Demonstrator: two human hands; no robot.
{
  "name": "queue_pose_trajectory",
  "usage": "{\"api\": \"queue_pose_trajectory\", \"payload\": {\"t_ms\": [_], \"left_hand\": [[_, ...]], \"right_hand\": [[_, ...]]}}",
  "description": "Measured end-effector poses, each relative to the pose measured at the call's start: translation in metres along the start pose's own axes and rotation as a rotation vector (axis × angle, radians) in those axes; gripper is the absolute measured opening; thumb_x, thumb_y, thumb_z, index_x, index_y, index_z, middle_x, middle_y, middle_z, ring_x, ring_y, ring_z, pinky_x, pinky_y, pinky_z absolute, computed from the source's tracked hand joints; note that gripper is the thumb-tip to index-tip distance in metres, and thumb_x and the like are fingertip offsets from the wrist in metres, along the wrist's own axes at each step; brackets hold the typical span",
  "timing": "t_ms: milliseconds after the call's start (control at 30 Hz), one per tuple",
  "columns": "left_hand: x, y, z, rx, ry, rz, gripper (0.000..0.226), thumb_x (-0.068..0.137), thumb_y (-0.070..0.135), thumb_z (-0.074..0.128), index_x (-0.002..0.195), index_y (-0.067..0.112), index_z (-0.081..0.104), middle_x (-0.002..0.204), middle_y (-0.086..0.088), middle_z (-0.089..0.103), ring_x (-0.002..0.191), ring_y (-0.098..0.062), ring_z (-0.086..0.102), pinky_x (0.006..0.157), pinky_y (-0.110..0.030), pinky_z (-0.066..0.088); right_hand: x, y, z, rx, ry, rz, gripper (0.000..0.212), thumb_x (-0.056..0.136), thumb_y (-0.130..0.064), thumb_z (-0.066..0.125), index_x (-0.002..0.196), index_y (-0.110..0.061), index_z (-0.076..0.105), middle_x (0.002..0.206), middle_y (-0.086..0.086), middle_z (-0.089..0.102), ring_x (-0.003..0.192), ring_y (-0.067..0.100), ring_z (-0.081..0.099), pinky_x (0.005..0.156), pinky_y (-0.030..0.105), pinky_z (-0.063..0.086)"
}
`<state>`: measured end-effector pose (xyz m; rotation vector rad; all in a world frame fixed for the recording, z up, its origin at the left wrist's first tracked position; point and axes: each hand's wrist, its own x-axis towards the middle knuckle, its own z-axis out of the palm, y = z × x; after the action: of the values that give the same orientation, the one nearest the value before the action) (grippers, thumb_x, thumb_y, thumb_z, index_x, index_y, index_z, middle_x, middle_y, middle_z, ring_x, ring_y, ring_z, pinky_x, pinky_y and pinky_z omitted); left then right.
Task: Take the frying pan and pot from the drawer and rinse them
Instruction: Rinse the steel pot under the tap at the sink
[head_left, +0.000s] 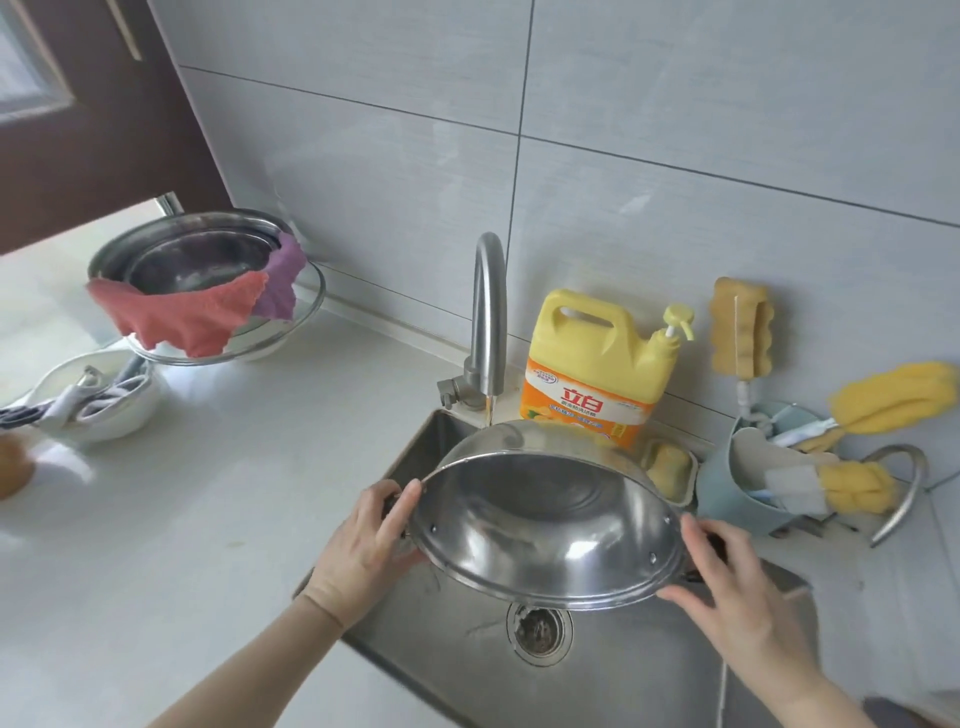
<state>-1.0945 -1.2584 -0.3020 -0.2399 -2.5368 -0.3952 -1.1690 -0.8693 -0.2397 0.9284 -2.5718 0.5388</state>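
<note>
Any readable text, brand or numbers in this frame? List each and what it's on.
"立白": large white characters on a red band, on the orange label of the yellow dish soap jug behind the sink.
Smaller lines under the brand and the round logo above it: too small and blurred to read.
No text visible on the pot, the faucet or the other items.

One head-mounted wide-angle cam, looking forward and steeply down over my sink (623, 691), close range. Tiled wall (675, 130) fills the top; my forearms enter from the bottom edge.
</note>
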Motion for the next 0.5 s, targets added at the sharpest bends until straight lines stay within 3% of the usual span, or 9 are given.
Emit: {"api": "queue_pose_trajectory", "payload": {"t_ms": [33,100,300,500], "left_hand": [[-0.005,-0.006,-0.001,-0.002,-0.029,-0.035,0.071,0.092,0.054,0.049,0.145,0.014,0.024,0.112,-0.015,0.048,0.092,-0.025,0.051,0.059,-0.034,0.056],[-0.015,-0.022,-0.006,-0.013,-0.103,-0.11,0.082,0.081,0.054,0.058,0.145,0.015,0.026,0.111,-0.014,0.049,0.093,-0.026,0.054,0.062,-0.037,0.058],[-0.035,-0.055,-0.031,-0.054,-0.166,-0.309,0.084,0.077,0.061,0.056,0.144,0.016,0.032,0.11,-0.011,0.049,0.064,-0.011,0.064,0.052,-0.033,0.057],[-0.038,-0.068,-0.042,-0.039,-0.161,-0.359,0.086,0.076,0.059,0.057,0.144,0.016,0.029,0.113,-0.01,0.047,0.061,-0.008,0.064,0.045,-0.036,0.055]], "right_hand": [[0.004,-0.002,0.008,0.036,-0.062,0.009,0.1,0.076,-0.034,0.079,0.153,-0.032,0.015,0.115,0.008,0.045,0.096,0.016,0.051,0.059,0.035,0.057],[0.015,-0.005,0.026,0.078,-0.168,0.036,0.135,0.052,-0.019,0.095,0.154,-0.034,0.009,0.116,0.008,0.044,0.098,0.017,0.051,0.063,0.035,0.057],[0.059,-0.025,0.064,0.119,-0.226,-0.082,0.135,0.056,-0.022,0.094,0.155,-0.034,0.003,0.115,0.007,0.047,0.089,0.022,0.064,0.061,0.035,0.058],[0.083,-0.038,0.072,0.129,-0.225,-0.142,0.136,0.055,-0.019,0.094,0.154,-0.033,0.002,0.112,0.004,0.045,0.087,0.02,0.063,0.058,0.029,0.055]]}}
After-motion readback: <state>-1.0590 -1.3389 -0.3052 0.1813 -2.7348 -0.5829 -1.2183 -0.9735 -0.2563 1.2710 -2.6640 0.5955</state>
